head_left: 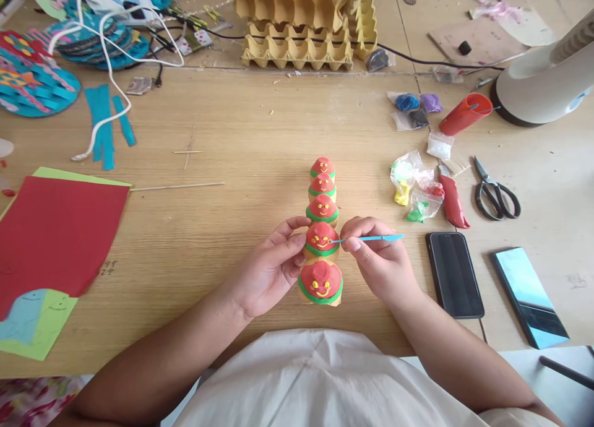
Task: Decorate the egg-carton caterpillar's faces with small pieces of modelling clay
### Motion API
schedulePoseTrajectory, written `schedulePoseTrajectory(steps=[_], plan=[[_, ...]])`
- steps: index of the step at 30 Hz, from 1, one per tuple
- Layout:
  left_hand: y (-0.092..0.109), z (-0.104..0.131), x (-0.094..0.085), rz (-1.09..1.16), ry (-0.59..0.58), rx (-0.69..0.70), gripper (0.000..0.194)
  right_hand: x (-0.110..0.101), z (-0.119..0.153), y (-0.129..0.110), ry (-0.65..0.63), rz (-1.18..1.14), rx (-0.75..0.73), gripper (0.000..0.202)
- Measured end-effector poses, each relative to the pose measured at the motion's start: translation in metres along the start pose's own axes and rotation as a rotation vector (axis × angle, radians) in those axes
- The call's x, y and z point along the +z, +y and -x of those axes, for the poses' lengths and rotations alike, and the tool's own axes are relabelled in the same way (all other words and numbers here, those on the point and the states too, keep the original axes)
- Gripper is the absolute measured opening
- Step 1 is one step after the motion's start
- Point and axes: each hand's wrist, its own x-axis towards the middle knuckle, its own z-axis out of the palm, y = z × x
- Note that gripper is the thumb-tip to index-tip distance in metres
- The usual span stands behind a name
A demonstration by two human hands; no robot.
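Observation:
A strip of egg-carton cups (335,300) runs away from me on the table, each cup capped with red clay, a green clay band and a yellow smiling face. My left hand (271,269) grips its left side at the second-nearest cup (320,234), thumb against the red clay. Between the thumb and fingers of my right hand (380,263) is a thin blue clay modelling tool (383,237). Its fine tip touches that same cup's face, at the right cheek, by the yellow smile. An orange spot shows on the left cheek.
To the right lie bagged clay (418,210), a red utility knife (452,195), scissors (496,195), two phones (455,275), a red cup (465,114) and a lamp base (533,86). Egg cartons (297,46) stand behind. Red paper (65,229) and a stick (179,186) lie left.

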Motion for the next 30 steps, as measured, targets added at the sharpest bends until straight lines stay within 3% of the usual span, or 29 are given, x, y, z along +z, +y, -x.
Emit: schedulePoseTrajectory(steps=[30], plan=[[0.0002, 0.0009, 0.0010, -0.011, -0.010, 0.005, 0.039, 0.0015, 0.0008, 0.0003, 0.018, -0.031, 0.040, 0.012]])
